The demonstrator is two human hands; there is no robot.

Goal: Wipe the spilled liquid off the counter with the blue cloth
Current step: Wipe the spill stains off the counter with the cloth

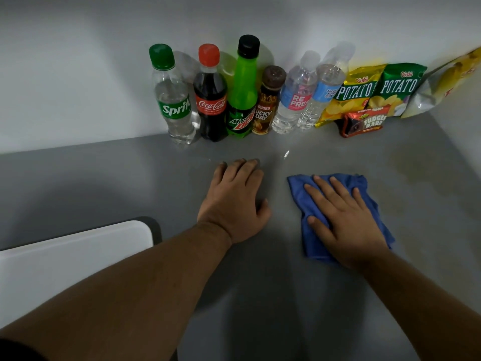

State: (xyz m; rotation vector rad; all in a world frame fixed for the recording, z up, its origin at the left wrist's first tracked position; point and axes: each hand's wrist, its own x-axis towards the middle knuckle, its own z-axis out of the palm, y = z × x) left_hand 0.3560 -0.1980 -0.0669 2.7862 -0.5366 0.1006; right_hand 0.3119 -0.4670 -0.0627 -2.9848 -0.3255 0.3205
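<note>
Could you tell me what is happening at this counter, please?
A person is wiping up a spill on the grey counter. Their right hand presses flat on the blue cloth, fingers spread. The left hand rests palm down on the bare surface beside it. A small wet glint shows farther back, toward the wall, and the cloth does not cover it.

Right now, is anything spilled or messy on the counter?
Yes. A small wet patch glints on the counter before the water bottles, beyond the blue cloth under the right hand.
</note>
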